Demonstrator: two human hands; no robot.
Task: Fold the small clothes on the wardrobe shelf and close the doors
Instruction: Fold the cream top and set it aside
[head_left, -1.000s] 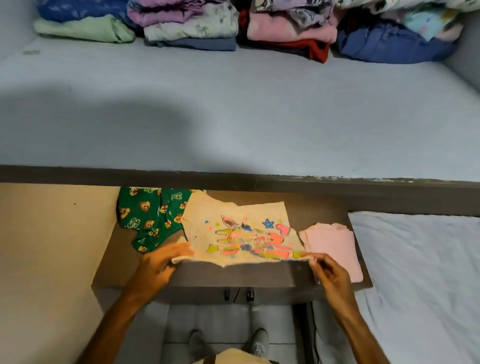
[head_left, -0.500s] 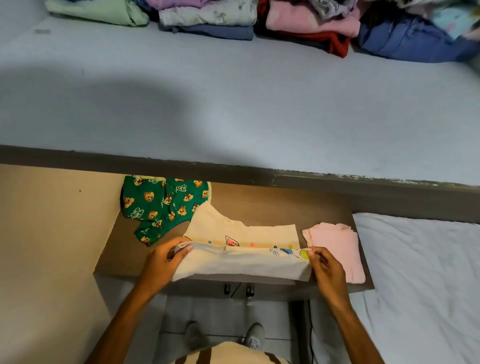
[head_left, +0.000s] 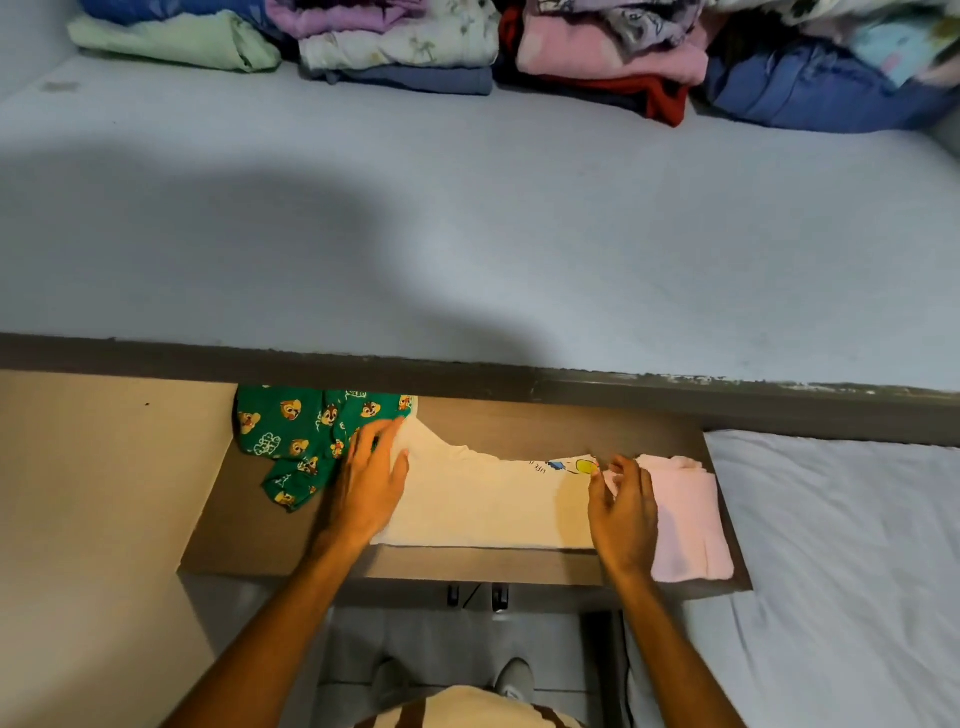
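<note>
**A:** Why are your hands spread flat like that?

**B:** You have your left hand (head_left: 370, 486) pressed palm-down on the left end of the cream shirt (head_left: 480, 506) and your right hand (head_left: 623, 512) on its right end, fingers loose and gripping nothing. That pins the doubled cloth to the shelf (head_left: 519, 564), so the crease along the near edge sets straight.

**A:** Where does the shirt sit?

**B:** In the middle of the brown shelf, plain side up. Only a sliver of the coloured print (head_left: 574, 466) peeks out at the far right corner.

**A:** And its neighbours?

**B:** The green pyjama piece (head_left: 296, 431), with a cartoon pattern, lies rumpled and unfolded at your left, touching the shirt. The pink cloth (head_left: 685, 519) at your right is a neat soft rectangle, already folded, I judge; your right fingertips overlap its edge.

**A:** How will the shirt handle?

**B:** It looks like thin, limp knit cotton, so I expect it to hold a fold only when smoothed.
</note>
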